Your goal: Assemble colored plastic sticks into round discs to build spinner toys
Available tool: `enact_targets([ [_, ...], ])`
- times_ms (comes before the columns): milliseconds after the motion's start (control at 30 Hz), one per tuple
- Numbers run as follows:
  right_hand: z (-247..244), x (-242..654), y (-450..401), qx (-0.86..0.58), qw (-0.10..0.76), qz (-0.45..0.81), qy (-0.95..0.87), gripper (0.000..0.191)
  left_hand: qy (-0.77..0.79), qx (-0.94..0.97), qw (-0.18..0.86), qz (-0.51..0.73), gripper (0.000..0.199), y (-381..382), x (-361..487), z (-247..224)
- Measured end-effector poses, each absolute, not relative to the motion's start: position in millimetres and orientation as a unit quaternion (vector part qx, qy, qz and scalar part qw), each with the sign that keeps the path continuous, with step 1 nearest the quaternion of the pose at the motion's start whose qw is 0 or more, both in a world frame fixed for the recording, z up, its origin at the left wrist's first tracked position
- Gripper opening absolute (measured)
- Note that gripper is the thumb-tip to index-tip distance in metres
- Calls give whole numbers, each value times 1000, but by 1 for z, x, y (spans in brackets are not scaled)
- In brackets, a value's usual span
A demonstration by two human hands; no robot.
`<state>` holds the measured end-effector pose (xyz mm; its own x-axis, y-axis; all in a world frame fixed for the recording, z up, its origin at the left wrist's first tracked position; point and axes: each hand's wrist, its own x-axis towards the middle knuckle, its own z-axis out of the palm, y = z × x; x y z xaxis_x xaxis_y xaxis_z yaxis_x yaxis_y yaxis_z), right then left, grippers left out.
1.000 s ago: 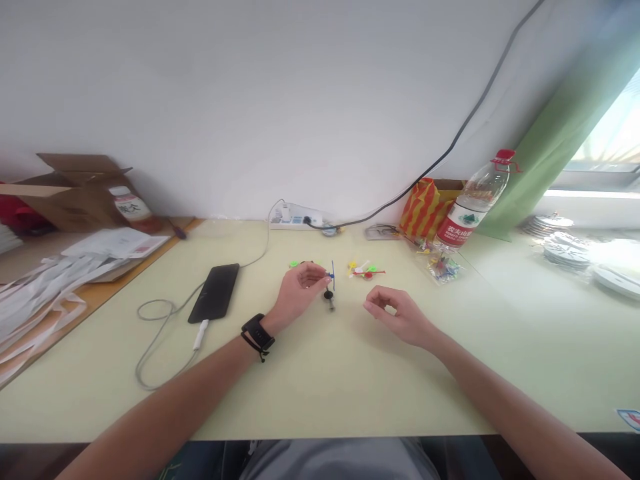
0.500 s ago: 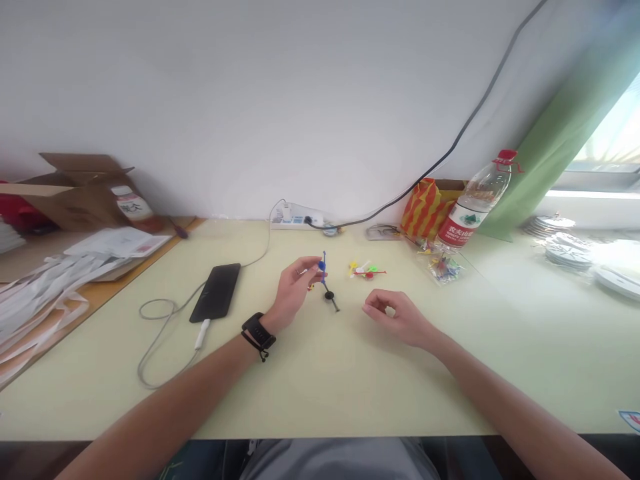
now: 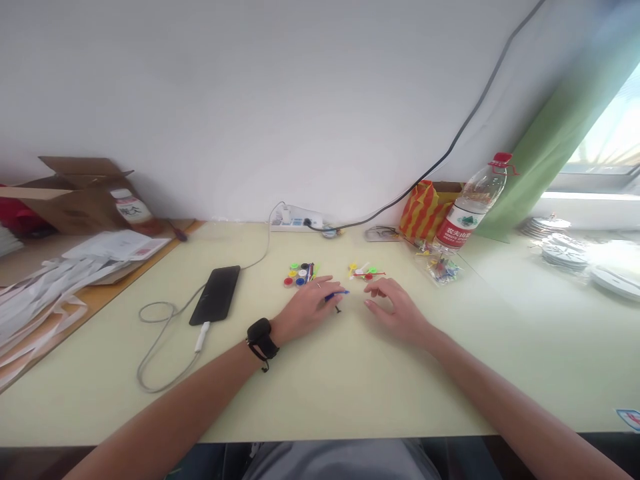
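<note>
My left hand (image 3: 306, 311) pinches a small blue plastic stick piece (image 3: 342, 293), which points to the right just above the table. Its middle is partly covered by my fingers. The end of a thin black plastic stick (image 3: 338, 309) shows under that hand, on the table. My right hand (image 3: 403, 313) hovers a short way to the right, thumb and fingers apart and holding nothing. Behind my left hand lie several small coloured discs (image 3: 301, 281) with thin sticks beside them. Past the gap between my hands is a little heap of yellow, white, green and red plastic pieces (image 3: 369, 272).
A black phone (image 3: 216, 295) on a charging cable lies left. A power strip (image 3: 295, 224) sits against the wall. At the right are a large water bottle (image 3: 465, 213), a plastic bag of small parts (image 3: 443, 268) and stacked round discs (image 3: 565, 253).
My left hand has lowered and turned palm down, tipping the blue piece from upright to nearly level. The discs behind it are now uncovered. My right hand's fingers have opened a little.
</note>
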<state>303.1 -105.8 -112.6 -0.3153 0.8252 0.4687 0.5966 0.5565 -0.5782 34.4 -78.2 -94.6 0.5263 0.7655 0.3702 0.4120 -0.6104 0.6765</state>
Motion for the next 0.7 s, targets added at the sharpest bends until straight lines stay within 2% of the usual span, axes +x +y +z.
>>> enact_targets([
  [100, -115, 305, -91, -484, 375, 79, -787, 42, 321, 865, 251, 293, 35, -87, 36, -94],
  [233, -114, 307, -66, -543, 267, 30, -796, 72, 266, 888, 270, 262, 44, -95, 40, -88],
  [333, -113, 311, -44, -550, 202, 26, -810, 80, 251, 891, 273, 261, 51, -97, 41, -85],
  [433, -111, 314, -24, -516, 175, 41, -837, 80, 265, 889, 261, 268, 57, -94, 39, -86],
  [533, -113, 314, -14, -480, 165, 48, -860, 68, 278, 887, 265, 256, 59, -91, 35, -89],
  [700, -121, 314, -21, -466, 197, 61, -861, 53, 262, 885, 318, 218, 75, -94, 32, -85],
])
